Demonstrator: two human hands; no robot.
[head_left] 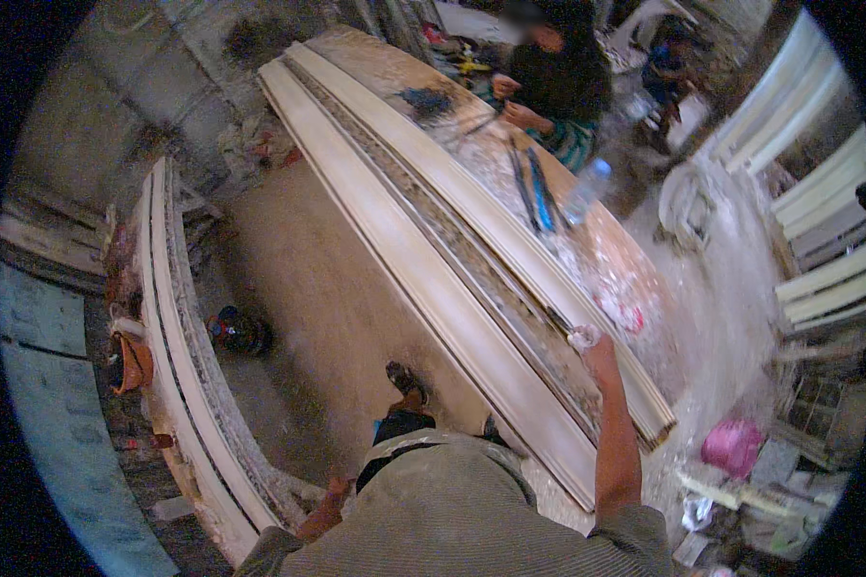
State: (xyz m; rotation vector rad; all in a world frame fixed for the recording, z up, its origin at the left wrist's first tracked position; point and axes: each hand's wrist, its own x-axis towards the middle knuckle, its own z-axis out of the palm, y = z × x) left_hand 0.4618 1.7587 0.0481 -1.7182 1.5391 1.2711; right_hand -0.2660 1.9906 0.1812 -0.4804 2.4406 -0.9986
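Note:
Two long white mouldings lie side by side on a work table, running away to the upper left. The left moulding (423,279) is wider, and a dark, rough gap separates it from the right moulding (452,178). My right hand (592,344) reaches forward to the inner edge of the right moulding near its close end. Its fingers are closed around something small and whitish that I cannot make out; a thin dark piece shows just beyond them. My left hand (335,490) hangs low beside my body, away from the mouldings, its fingers too blurred to read.
Across the table (635,264) sits another person (558,87), hands together. A clear bottle (584,197) and blue-handled tools (543,197) lie on the board. More white strips rest on a left bench (168,317), beside an orange container (132,363). A pink bundle (731,447) is at right.

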